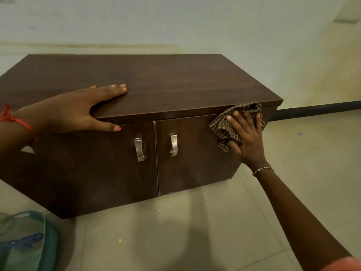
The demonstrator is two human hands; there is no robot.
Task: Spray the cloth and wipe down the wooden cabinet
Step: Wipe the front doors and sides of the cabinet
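A low dark brown wooden cabinet (166, 81) stands on the floor against the wall, with two shut doors and metal handles (139, 149). My right hand (247, 137) presses a brown checked cloth (224, 128) flat against the upper right corner of the right door. My left hand (84, 108) lies flat on the cabinet's top near the front edge, fingers spread and thumb hooked over the edge, holding nothing. No spray bottle is in view.
A teal plastic basket (46, 241) sits on the tiled floor at the bottom left. A dark skirting strip (316, 110) runs along the wall to the right of the cabinet. Pale floor tiles (175, 231) lie in front.
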